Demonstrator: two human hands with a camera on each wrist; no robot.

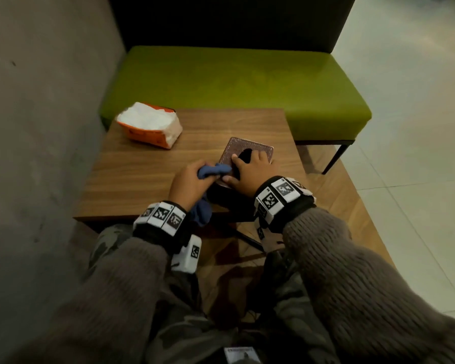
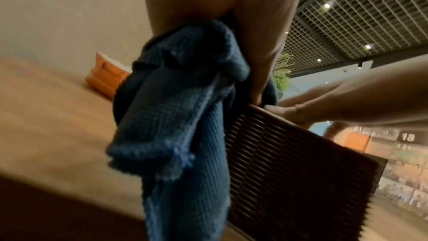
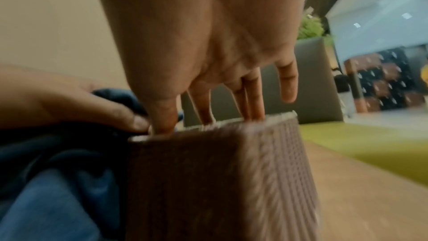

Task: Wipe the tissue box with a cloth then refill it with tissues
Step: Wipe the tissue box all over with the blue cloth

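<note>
A brown woven tissue box [image 1: 250, 147] stands on the wooden table [image 1: 142, 169], its dark top slot partly covered. My right hand [image 1: 252, 168] rests on the box top with fingers fairly straight and the thumb at the near left edge. The right wrist view shows those fingertips [image 3: 252, 109] touching the top rim of the box [image 3: 208, 180]. My left hand [image 1: 195, 177] grips a bunched blue cloth [image 1: 212, 171] against the box's left top edge, and the rest of the cloth [image 2: 176, 98] hangs down beside the box [image 2: 289, 171]. An opened orange pack of white tissues [image 1: 149, 126] lies at the table's far left.
A green bench seat [image 1: 234, 82] with a dark backrest stands right behind the table. A grey wall [image 1: 37, 101] runs along the left. Pale tiled floor [image 1: 418, 127] spreads to the right. My knees sit under the table's near edge.
</note>
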